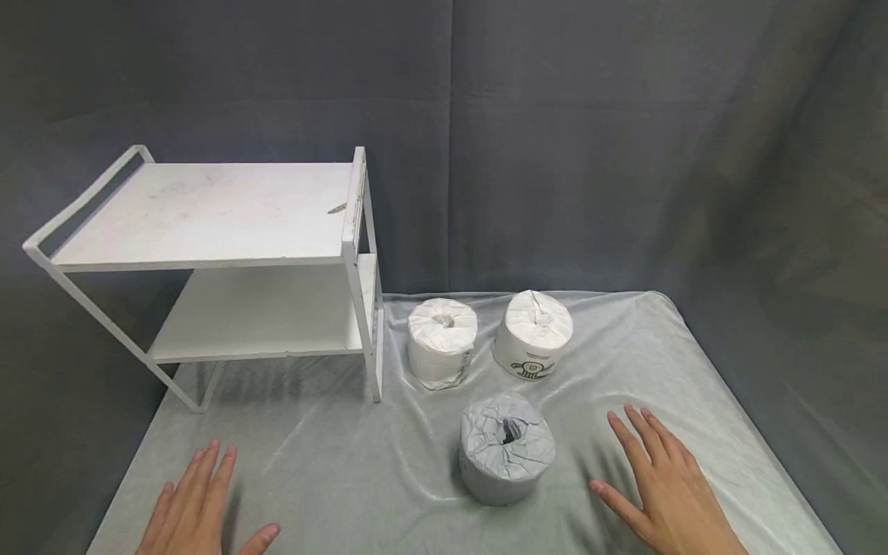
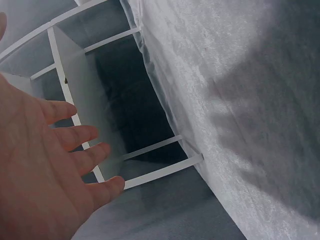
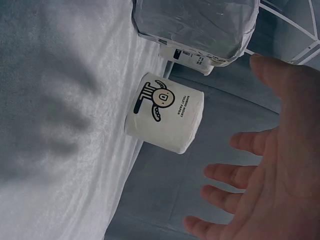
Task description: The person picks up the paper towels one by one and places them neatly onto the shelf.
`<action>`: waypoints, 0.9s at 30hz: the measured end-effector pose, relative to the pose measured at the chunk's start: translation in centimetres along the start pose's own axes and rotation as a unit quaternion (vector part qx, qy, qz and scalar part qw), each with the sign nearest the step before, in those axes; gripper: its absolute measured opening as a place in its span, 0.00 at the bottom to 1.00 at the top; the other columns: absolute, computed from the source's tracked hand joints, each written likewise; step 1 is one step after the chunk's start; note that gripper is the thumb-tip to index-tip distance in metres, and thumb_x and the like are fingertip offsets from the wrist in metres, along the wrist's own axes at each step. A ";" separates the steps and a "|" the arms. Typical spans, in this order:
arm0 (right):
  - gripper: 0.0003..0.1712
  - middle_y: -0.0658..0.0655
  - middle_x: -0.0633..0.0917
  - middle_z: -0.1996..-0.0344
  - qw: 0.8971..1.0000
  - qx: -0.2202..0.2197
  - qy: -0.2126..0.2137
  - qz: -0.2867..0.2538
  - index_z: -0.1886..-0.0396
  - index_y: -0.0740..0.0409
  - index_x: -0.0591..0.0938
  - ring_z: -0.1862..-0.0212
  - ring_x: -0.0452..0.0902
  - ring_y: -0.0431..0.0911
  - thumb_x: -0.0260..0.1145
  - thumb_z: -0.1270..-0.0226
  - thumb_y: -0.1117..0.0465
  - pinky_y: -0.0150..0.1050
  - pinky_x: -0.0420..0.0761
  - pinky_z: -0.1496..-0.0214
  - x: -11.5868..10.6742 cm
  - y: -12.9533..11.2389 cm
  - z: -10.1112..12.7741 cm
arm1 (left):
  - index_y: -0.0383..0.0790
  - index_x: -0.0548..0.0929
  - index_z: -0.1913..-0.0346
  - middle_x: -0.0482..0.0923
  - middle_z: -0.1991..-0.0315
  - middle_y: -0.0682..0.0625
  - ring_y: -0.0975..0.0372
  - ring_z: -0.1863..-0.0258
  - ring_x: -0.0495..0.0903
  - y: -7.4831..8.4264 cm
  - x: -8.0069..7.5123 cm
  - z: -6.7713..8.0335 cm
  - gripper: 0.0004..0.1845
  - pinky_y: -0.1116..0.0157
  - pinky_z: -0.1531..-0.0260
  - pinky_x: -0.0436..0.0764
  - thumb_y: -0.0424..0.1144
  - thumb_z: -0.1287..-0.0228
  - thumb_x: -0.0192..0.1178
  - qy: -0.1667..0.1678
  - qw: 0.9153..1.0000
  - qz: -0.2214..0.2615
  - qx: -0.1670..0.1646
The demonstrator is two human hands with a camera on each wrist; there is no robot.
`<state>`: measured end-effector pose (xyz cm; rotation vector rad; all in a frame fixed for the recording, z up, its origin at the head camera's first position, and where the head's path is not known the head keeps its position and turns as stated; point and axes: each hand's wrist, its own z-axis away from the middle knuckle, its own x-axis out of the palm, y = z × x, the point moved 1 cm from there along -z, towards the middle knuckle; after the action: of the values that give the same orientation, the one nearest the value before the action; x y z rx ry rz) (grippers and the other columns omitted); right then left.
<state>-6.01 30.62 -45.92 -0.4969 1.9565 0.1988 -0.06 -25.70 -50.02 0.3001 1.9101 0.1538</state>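
White roll (image 3: pixel 155 127) with "TOILET PAPER" lettering (image 3: pixel 183 106)

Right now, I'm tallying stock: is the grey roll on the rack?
No, the grey roll stands on the silvery cloth, apart from the rack.

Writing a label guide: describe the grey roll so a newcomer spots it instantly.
Start at the white two-tier shelf on the head view's left; to its right, two white rolls stand on the cloth. In front of them, left of the right hand, sits the grey roll. It alone is wrapped in grey; both neighbours are in white.
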 end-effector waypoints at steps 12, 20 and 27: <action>0.53 0.66 0.74 0.27 1.000 -0.009 -0.004 -0.005 0.23 0.58 0.72 0.30 0.68 0.65 0.72 0.37 0.30 0.68 0.73 0.44 -0.5 -0.2 -0.7 | 0.22 0.55 0.21 0.57 0.25 0.20 0.28 0.27 0.57 -3.0 -0.7 -2.2 0.59 0.26 0.36 0.56 0.66 0.34 0.68 -0.125 0.990 0.016 -0.067; 0.54 0.66 0.73 0.27 1.000 -0.019 -0.012 -0.005 0.23 0.59 0.72 0.30 0.69 0.65 0.74 0.38 0.30 0.67 0.72 0.44 -0.7 -0.5 -1.5 | 0.26 0.48 0.17 0.51 0.21 0.23 0.27 0.29 0.59 -4.9 -1.8 -2.8 0.55 0.28 0.33 0.56 0.56 0.28 0.67 -0.067 0.994 0.051 -0.074; 0.56 0.64 0.73 0.27 0.999 -0.021 -0.027 0.001 0.21 0.56 0.70 0.31 0.70 0.63 0.76 0.41 0.31 0.67 0.73 0.43 -1.1 -0.9 -2.1 | 0.26 0.40 0.16 0.41 0.20 0.20 0.24 0.22 0.45 -6.8 -1.9 -3.4 0.42 0.26 0.30 0.46 0.44 0.15 0.49 -0.042 0.979 0.179 -0.086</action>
<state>-7.02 29.36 -43.96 -0.5106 1.9042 0.2522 -3.55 -32.61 -48.82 0.5242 1.7322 0.5356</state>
